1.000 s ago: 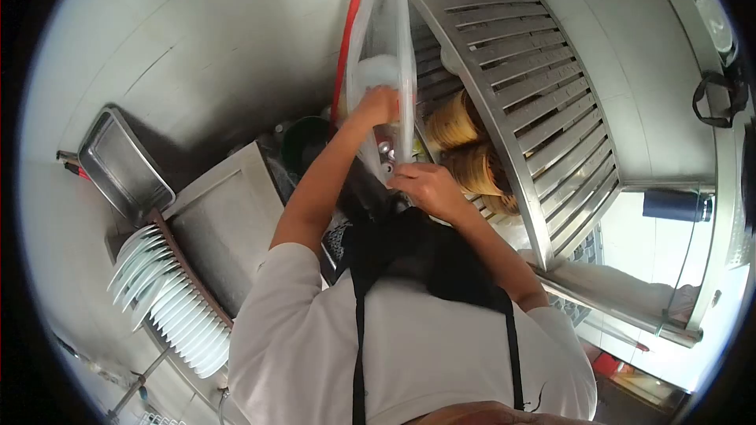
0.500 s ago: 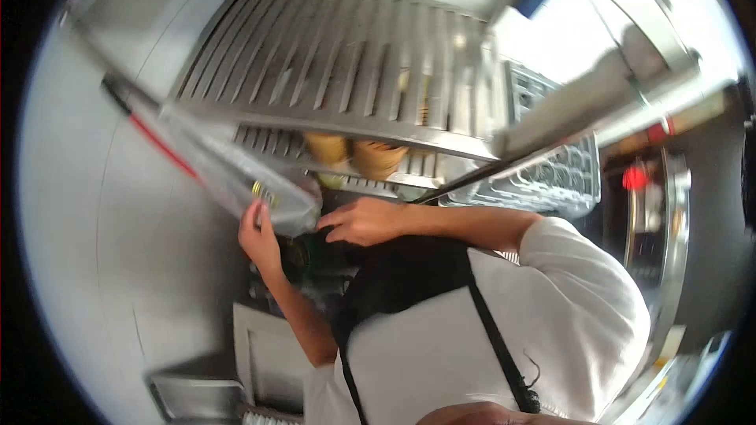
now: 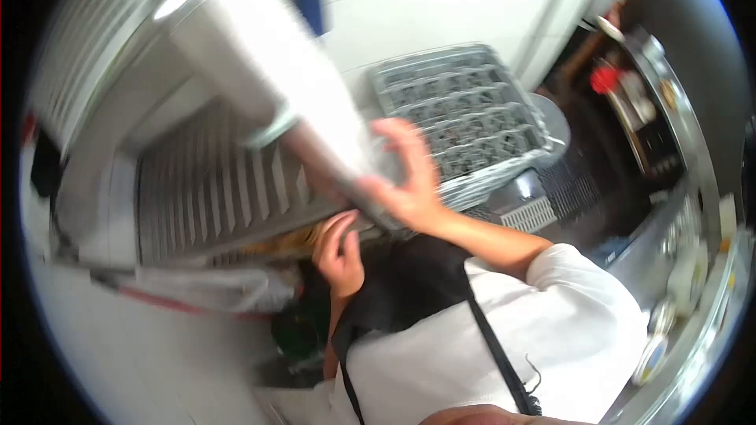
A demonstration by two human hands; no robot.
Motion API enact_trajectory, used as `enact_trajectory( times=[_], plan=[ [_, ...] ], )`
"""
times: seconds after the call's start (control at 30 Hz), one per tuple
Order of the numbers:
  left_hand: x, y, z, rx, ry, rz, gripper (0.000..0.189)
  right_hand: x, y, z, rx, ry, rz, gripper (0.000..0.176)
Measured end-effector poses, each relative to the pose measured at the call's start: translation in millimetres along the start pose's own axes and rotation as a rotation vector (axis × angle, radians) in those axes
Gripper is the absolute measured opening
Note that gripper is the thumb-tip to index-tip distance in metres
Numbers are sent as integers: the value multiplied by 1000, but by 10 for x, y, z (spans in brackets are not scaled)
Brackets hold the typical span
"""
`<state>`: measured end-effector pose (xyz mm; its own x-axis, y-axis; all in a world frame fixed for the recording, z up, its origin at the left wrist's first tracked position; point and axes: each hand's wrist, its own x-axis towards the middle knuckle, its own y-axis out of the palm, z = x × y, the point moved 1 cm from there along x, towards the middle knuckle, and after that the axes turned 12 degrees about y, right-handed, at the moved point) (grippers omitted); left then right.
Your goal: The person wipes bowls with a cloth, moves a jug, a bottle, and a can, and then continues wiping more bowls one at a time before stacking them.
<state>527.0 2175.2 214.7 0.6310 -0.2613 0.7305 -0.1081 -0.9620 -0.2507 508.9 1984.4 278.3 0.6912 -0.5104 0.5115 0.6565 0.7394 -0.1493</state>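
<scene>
A long white and grey roll-like bundle (image 3: 272,59) with a teal band slants across the middle, blurred; its exact kind cannot be told. My right hand (image 3: 413,185) is at its right side near the lower end, thumb and fingers spread in a C shape. Something greyish shows between them, too smeared to name. Below the bundle's lower end is my left hand (image 3: 340,256), fingers loosely bent, thumb apart, nothing visible in it. To its left hangs a clear plastic bag (image 3: 252,290), apart from both hands.
A slatted metal shelf (image 3: 213,181) stands behind the bundle. Stacked grey dish racks (image 3: 465,110) sit to the right, above a floor drain grate (image 3: 529,214). A metal counter (image 3: 685,138) with containers runs along the right. A red-striped strip (image 3: 169,301) lies at left.
The view has swung right. My left hand has come off the plastic bag, and my right hand has moved up to the bundle, its fingers now spread.
</scene>
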Motion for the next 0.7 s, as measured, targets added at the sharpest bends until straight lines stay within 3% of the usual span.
enact_trajectory(
  times=[0.03,0.07,0.1,0.13,0.17,0.23,0.33,0.43,0.47,0.57,0.6,0.7],
  plan=[
    [-8,253,-66,-9,35,-53,24,-62,10,-296,-53,147,127,58],
    [-52,451,-83,-41,-16,-131,28,-122,90,-787,52,226,411,43],
    [-93,599,-75,-58,-74,-210,34,-181,60,-960,134,316,539,27],
    [-85,753,-105,-74,-6,-253,42,-210,-49,-938,23,57,413,20],
    [-46,823,-151,-89,43,-181,57,-256,-202,-923,-20,93,478,18],
    [10,1042,-242,-44,52,-231,69,-281,-530,-815,12,51,575,17],
    [144,1323,-366,-46,-79,-384,71,-363,-907,-715,101,2,699,16],
    [499,1453,-528,-254,-410,-419,63,-388,-1039,-671,95,-84,617,14],
    [459,1495,-388,-303,-420,-394,56,-377,-1099,-684,55,-144,512,14],
    [-2,1693,670,-344,-262,-435,54,-283,-1462,-594,-36,-33,319,12],
    [25,1875,443,-246,-234,-512,52,-257,-1586,-588,-103,-7,261,11],
    [-150,2033,489,-212,-408,-387,53,-336,-1807,-676,-252,123,125,12]
  ],
)
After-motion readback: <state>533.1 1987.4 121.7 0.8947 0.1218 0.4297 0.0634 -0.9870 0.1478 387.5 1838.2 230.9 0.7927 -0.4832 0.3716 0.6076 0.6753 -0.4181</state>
